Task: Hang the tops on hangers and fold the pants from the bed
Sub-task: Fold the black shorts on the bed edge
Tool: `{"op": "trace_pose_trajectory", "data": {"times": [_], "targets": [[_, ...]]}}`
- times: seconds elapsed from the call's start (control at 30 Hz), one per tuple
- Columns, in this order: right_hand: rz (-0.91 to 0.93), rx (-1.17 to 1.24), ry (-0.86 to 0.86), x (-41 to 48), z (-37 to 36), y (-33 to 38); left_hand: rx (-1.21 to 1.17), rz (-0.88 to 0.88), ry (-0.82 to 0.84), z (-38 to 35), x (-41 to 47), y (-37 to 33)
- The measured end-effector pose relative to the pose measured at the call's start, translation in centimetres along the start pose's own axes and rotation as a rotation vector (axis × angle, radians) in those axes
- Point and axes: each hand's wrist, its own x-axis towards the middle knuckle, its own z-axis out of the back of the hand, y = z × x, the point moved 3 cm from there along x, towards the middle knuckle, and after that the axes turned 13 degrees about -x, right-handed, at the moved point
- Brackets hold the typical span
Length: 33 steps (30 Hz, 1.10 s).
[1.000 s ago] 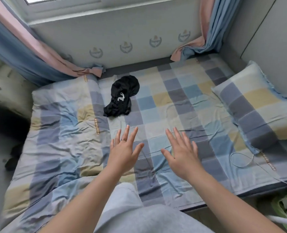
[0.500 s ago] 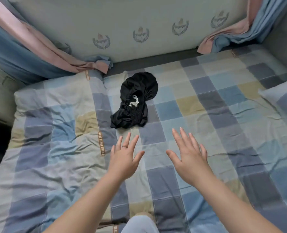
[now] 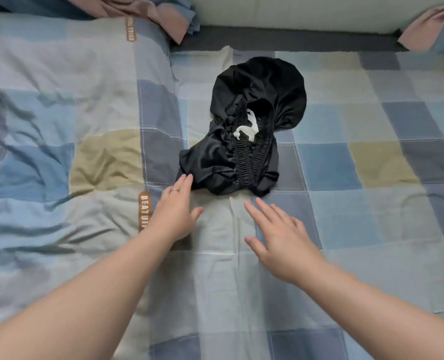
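Note:
A crumpled black garment (image 3: 244, 126) with a ruched elastic band and a white drawstring lies in a heap on the checked bed sheet (image 3: 345, 162), near the far side of the bed. My left hand (image 3: 175, 209) is stretched out flat with fingers apart; its fingertips touch the garment's near left edge. My right hand (image 3: 278, 237) hovers open, palm down, just short of the garment's near edge and holds nothing. Both forearms reach in from the bottom of the view.
A rumpled checked quilt (image 3: 59, 141) covers the left part of the bed. Pink and blue curtain ends (image 3: 163, 16) rest on the bed's far left and far right corners. A pale wall panel (image 3: 293, 11) runs behind the bed.
Both hands have moved forward across the bed toward the black garment, and the view has closed in on it. My left fingertips now touch its edge.

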Motion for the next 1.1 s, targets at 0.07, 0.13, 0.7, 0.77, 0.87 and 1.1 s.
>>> {"op": "trace_pose_trajectory", "data": {"times": [0.07,0.13,0.7,0.77,0.87,1.1], "targets": [[0.052,-0.039,-0.032,2.8,-0.5,0.9,-0.037,0.001,-0.046,-0.3,2.0,0.9],[0.112,-0.079,-0.062,5.4,-1.0,1.9,-0.072,0.0,-0.124,-1.0,3.3,1.9],[-0.127,-0.234,-0.18,12.1,0.4,1.7,-0.493,-0.004,-0.104,-0.7,0.9,2.7],[-0.131,-0.12,-0.146,9.7,1.2,1.0,-0.506,0.027,-0.076,-0.9,-2.3,2.1],[-0.152,0.045,-0.12,5.9,2.5,0.6,-0.589,0.051,-0.1,-0.9,-7.2,0.2],[-0.313,0.49,-0.063,-5.9,4.2,1.3,-0.932,0.047,-0.101,0.8,-19.1,-8.2]]}}
